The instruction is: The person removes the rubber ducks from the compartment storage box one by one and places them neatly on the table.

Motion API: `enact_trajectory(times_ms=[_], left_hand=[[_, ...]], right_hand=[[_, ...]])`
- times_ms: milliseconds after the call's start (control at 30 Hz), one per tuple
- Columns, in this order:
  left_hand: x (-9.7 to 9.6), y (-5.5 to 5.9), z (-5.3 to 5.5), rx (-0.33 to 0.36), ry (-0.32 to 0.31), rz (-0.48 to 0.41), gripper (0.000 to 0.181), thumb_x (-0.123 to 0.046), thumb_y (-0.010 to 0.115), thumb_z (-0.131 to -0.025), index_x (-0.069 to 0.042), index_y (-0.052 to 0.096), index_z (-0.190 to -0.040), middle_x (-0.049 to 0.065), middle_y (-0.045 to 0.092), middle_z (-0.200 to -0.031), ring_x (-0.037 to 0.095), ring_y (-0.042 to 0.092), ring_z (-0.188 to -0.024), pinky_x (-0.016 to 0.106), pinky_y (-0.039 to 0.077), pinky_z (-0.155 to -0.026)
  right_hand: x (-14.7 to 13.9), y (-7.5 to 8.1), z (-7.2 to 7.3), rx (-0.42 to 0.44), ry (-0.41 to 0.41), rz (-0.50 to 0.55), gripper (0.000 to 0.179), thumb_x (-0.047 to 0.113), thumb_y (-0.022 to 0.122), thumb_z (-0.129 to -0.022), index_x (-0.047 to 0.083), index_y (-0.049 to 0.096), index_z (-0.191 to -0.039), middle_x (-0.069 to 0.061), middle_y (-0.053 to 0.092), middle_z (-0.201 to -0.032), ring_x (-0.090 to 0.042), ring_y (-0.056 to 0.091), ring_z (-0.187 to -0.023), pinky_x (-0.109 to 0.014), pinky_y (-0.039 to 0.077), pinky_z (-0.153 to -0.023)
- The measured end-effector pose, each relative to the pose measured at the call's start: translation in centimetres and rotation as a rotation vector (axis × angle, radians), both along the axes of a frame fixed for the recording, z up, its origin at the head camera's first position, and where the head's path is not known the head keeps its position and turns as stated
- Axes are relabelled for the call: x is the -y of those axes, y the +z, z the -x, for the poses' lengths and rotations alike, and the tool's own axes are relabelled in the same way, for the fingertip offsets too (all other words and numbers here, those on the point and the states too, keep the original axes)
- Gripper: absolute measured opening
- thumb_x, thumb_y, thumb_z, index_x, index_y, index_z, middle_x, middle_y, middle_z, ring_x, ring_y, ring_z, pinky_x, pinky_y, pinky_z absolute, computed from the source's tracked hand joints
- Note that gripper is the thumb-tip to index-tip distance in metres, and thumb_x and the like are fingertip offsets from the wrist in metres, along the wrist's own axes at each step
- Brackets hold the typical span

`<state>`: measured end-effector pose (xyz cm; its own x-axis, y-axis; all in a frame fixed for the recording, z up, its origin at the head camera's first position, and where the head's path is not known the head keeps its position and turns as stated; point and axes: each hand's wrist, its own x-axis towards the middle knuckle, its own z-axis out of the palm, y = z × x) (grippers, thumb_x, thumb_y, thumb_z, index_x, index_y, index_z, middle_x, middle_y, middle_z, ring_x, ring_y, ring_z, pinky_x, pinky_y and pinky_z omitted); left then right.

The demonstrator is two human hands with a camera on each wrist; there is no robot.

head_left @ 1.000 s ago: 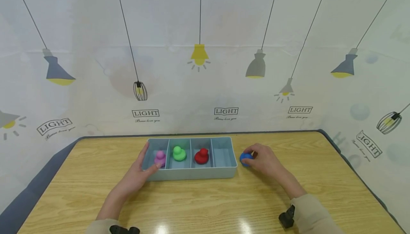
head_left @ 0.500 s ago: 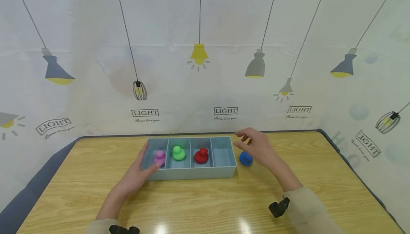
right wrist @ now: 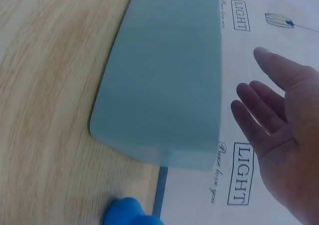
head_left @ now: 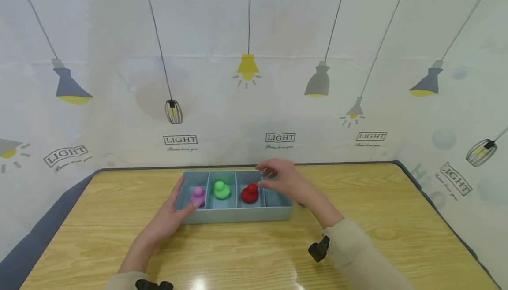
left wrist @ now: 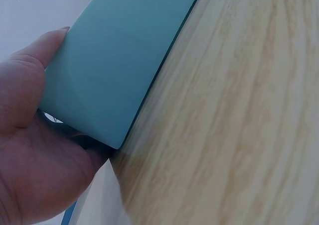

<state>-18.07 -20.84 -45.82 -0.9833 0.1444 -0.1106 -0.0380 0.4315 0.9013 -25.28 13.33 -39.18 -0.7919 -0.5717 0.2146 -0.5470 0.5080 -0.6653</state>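
A grey-blue box (head_left: 238,215) with several compartments stands on the table. My left hand (head_left: 164,220) grips its left end, thumb over the front rim and fingers along the side. From left to right, the box holds a purple duck (head_left: 198,196), a green duck (head_left: 222,190) and a red duck (head_left: 249,194). Above the right part of the box hovers my right hand (head_left: 289,180), fingers apart and holding nothing, thumb tip close to the red duck. A blue duck (right wrist: 124,214) lies beyond the box's right end, mostly hidden behind my right wrist in the head view.
The wooden table (head_left: 246,250) ends at a dark back edge just behind the box. Past it hangs a pale backdrop (head_left: 206,74) printed with lamps. Each wrist carries a black camera, the right wrist camera (head_left: 319,249) being near the front of the box.
My right hand has let go of the blue duck on the table, lifted and moved left over the box. The left hand and the ducks in the box stay where they were.
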Motion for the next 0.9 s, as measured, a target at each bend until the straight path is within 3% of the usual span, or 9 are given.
enact_trajectory(times_ms=[167, 433, 667, 900], left_hand=[[-0.1, 0.1, 0.0, -0.019, -0.003, -0.009, 0.094, -0.040, 0.062, -0.103, -0.026, -0.006, -0.166, 0.022, -0.002, -0.169, 0.049, 0.000, -0.152, 0.067, 0.005, -0.119], [-0.2, 0.2, -0.2, -0.012, -0.006, -0.014, 0.095, -0.039, 0.063, -0.103, -0.026, -0.006, -0.166, 0.022, -0.002, -0.170, 0.049, 0.000, -0.153, 0.067, 0.005, -0.120], [-0.2, 0.0, 0.0, -0.017, -0.001, -0.013, 0.094, -0.041, 0.063, -0.102, -0.028, -0.005, -0.166, 0.018, -0.003, -0.171, 0.049, 0.000, -0.153, 0.068, 0.005, -0.119], [-0.1, 0.0, 0.1, -0.013, 0.005, -0.015, 0.093, -0.040, 0.062, -0.103, -0.028, -0.006, -0.166, 0.016, -0.004, -0.171, 0.047, -0.002, -0.153, 0.067, 0.004, -0.119]], right_hand=[[1.2, -0.5, 0.5, 0.033, 0.051, -0.012, 0.042, 0.005, 0.079, -0.089, -0.001, 0.066, -0.129, -0.017, 0.067, -0.128, -0.032, 0.066, -0.111, -0.040, 0.055, -0.096], [2.5, -1.2, 0.8, 0.035, 0.113, -0.102, 0.043, 0.003, 0.079, -0.090, -0.003, 0.065, -0.130, -0.018, 0.067, -0.128, -0.031, 0.065, -0.115, -0.047, 0.055, -0.096], [3.1, -1.8, 0.7, 0.051, 0.089, -0.169, 0.042, 0.004, 0.077, -0.091, 0.003, 0.066, -0.132, -0.010, 0.067, -0.131, -0.024, 0.062, -0.119, -0.041, 0.053, -0.097], [3.2, -2.0, 1.0, 0.029, 0.095, -0.228, 0.042, 0.002, 0.076, -0.091, 0.006, 0.067, -0.132, -0.007, 0.067, -0.133, -0.026, 0.062, -0.117, -0.041, 0.053, -0.094]])
